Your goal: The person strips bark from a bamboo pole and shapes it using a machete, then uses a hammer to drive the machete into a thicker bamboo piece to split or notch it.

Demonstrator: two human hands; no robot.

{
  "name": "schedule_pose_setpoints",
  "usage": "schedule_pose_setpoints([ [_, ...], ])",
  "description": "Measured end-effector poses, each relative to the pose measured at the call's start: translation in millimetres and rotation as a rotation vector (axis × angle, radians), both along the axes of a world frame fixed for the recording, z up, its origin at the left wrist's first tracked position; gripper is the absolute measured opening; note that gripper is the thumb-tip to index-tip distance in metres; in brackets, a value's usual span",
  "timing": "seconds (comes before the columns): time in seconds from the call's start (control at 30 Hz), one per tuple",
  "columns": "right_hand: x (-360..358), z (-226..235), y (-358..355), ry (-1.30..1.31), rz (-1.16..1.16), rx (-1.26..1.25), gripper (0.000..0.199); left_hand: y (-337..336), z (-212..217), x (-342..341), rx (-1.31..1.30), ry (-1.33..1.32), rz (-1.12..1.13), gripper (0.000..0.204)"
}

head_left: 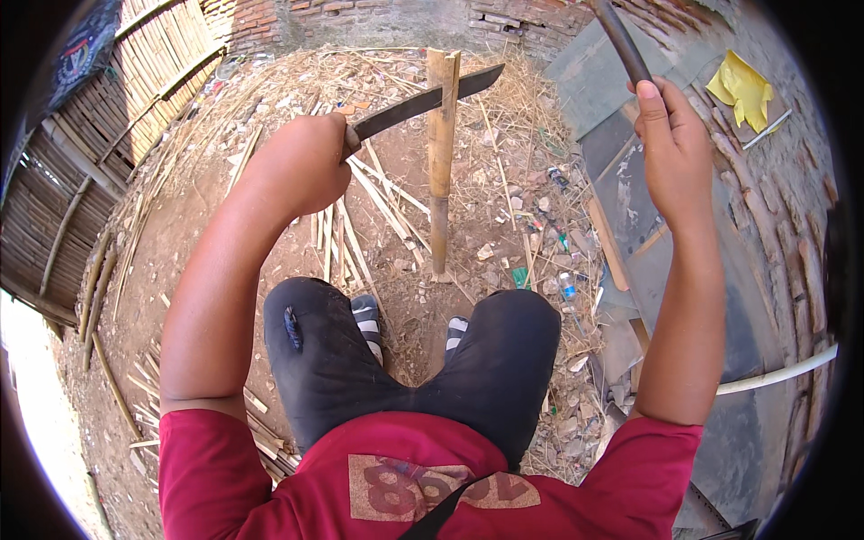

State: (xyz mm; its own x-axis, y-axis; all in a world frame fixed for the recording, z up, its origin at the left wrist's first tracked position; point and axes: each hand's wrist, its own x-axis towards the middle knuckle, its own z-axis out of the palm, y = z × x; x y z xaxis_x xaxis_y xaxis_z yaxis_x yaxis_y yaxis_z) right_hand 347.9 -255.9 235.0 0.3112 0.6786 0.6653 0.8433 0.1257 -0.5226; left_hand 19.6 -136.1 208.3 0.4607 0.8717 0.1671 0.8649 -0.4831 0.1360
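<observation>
My left hand is closed round the handle of a machete. Its dark blade crosses an upright bamboo piece a little below the top and seems sunk into it; the bamboo hides part of the blade, and the tip sticks out on the right. The bamboo stands on the ground beyond my knees, with a crack showing near its top. Raised at the right, my right hand grips a dark rounded stick, which is apart from the blade and runs out past the upper edge of the view.
Split bamboo strips lie on the dirt beyond my left knee, and more at the left. A woven bamboo wall bounds the left, a brick wall the back. Dark sheets and stacked poles lie right.
</observation>
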Motion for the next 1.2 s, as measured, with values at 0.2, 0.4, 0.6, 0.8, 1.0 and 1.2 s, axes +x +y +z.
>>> schedule_pose_setpoints([
  [0.2,1.8,-51.6,-1.7,-0.233,-0.047,-0.179,0.043,2.7,-1.9,6.1,-0.031,0.004,-0.017,0.023],
  [0.4,-12.4,-23.6,-3.6,0.050,-0.022,0.054,0.043,3.4,-10.0,6.2,-0.038,0.074,0.026,0.027],
  [0.6,5.7,-49.2,-6.5,-0.003,-0.042,-0.264,0.047,4.2,-12.6,11.8,-0.018,0.087,-0.039,0.024],
  [0.8,-1.3,-64.2,4.2,0.028,-0.096,0.060,0.046,7.0,-28.2,13.9,-0.026,0.050,0.009,0.023],
  [1.0,0.5,-52.3,-1.9,0.016,-0.025,-0.225,0.043,11.4,-37.1,5.6,-0.027,0.111,0.020,0.024],
  [1.2,-3.8,-103.5,7.0,-0.082,-0.050,-0.169,0.041,12.5,-37.8,11.3,-0.056,0.087,0.010,0.025],
])
